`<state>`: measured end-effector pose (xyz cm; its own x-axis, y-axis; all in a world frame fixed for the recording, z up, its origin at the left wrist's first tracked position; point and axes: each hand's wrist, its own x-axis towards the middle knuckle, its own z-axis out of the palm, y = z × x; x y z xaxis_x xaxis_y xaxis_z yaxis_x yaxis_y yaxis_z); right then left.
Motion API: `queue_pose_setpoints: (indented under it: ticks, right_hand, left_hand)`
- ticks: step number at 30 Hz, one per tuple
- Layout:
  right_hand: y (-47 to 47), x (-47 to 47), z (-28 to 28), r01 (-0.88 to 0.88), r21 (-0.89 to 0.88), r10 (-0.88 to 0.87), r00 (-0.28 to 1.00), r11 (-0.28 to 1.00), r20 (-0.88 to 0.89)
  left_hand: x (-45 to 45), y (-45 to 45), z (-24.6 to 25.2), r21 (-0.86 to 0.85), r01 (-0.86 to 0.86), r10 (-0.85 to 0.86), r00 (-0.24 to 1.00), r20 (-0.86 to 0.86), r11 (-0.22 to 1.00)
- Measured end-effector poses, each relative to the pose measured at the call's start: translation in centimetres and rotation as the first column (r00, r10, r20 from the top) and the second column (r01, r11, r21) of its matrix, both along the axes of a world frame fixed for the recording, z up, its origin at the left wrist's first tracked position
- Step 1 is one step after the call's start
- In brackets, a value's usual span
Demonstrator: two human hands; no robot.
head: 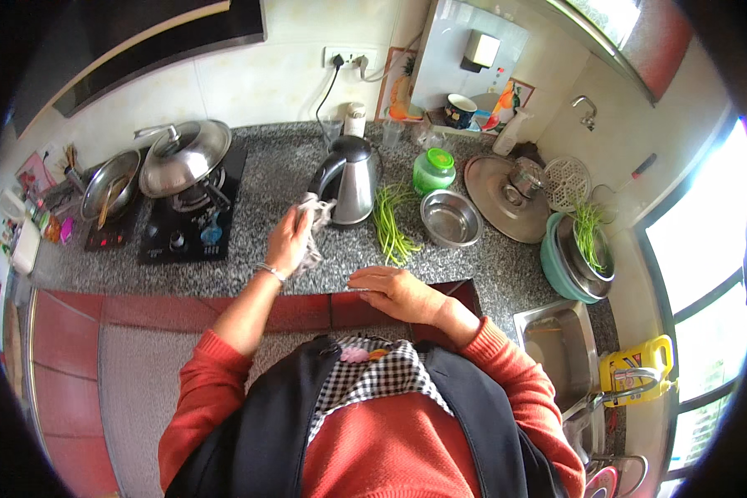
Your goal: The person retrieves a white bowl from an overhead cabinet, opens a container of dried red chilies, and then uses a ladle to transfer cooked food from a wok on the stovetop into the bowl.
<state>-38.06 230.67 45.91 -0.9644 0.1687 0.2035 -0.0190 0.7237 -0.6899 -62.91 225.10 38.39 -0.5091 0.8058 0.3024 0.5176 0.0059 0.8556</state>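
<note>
My left hand (288, 241) grips a crumpled greyish cloth (314, 239) just in front of an electric kettle (352, 187) with a black handle and lid. The cloth hangs over the speckled granite countertop (211, 274). At the counter's front edge is my right hand (404, 294), palm down with the fingers extended together; no object shows in it, and its underside is hidden. A bunch of green stalks (393, 227) lies right of the kettle. Beside it stand a steel bowl (451, 219) and a green jar (434, 171) with a green lid.
On the left are a gas hob (183, 230), a lidded wok (187, 159) and a steel pan (111, 187). To the right are a large round metal lid (504, 211), stacked basins (557, 267) with greens, a sink (557, 355) and a yellow jug (635, 370).
</note>
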Motion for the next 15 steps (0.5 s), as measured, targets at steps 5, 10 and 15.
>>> queue_pose_setpoints:
  ticks: [5,10,15]
  right_hand:
    - [3.9,-3.6,5.3,0.069,0.164,-0.06,0.996,0.984,-0.06]
    - [11.8,-4.1,14.8,0.47,0.347,-0.373,0.874,0.812,-0.311]
    - [22.5,-3.8,25.7,0.796,0.467,-0.332,0.592,0.385,-0.734]
  left_hand:
    - [-6.4,0.9,3.1,-0.189,-0.035,-0.067,0.858,-0.509,0.981]
    - [-5.8,6.2,14.0,0.128,0.202,-0.104,0.838,-0.535,0.971]
    - [-2.4,12.9,25.6,0.378,0.365,0.11,0.581,-0.807,0.851]
